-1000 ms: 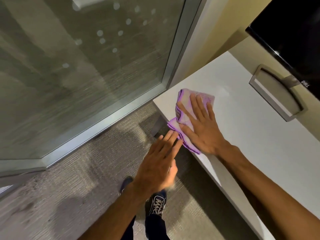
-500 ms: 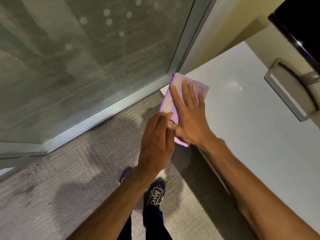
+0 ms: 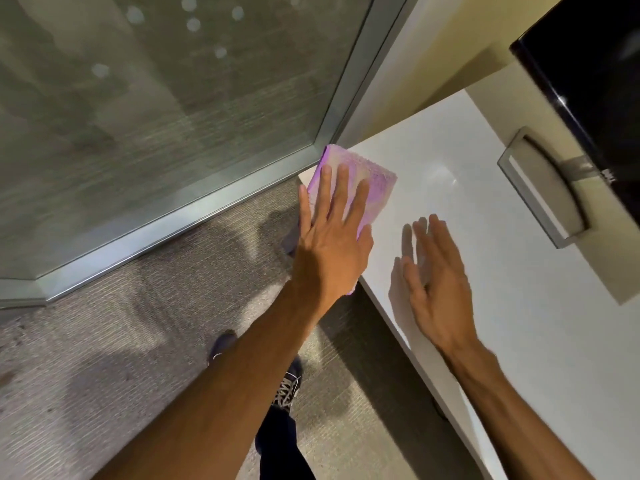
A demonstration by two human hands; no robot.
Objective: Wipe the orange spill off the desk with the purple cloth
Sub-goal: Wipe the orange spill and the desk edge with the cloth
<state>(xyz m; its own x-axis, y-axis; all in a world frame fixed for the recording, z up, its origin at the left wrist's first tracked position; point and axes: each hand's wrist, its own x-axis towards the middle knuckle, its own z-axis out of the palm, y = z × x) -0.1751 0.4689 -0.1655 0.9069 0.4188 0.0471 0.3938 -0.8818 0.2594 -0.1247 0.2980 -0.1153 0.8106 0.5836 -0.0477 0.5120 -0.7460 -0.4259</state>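
Observation:
The folded purple cloth [image 3: 375,181] lies on the near left corner of the white desk [image 3: 519,313], partly hanging over the edge. My left hand [image 3: 332,244] presses flat on it, fingers spread. My right hand [image 3: 440,282] is off the cloth, open and slightly blurred, just above the desk to the cloth's right. No orange spill shows on the visible desk surface; whatever is under the cloth is hidden.
A black monitor [image 3: 595,81] on a grey stand [image 3: 540,188] sits at the desk's far right. A glass wall with a metal frame [image 3: 207,209] runs close to the desk corner. Below are grey carpet and my shoe [image 3: 287,389].
My hands have swapped on the cloth: the left one moved up onto it, and the right one lifted off and drew back to the right. The cloth stayed at the corner.

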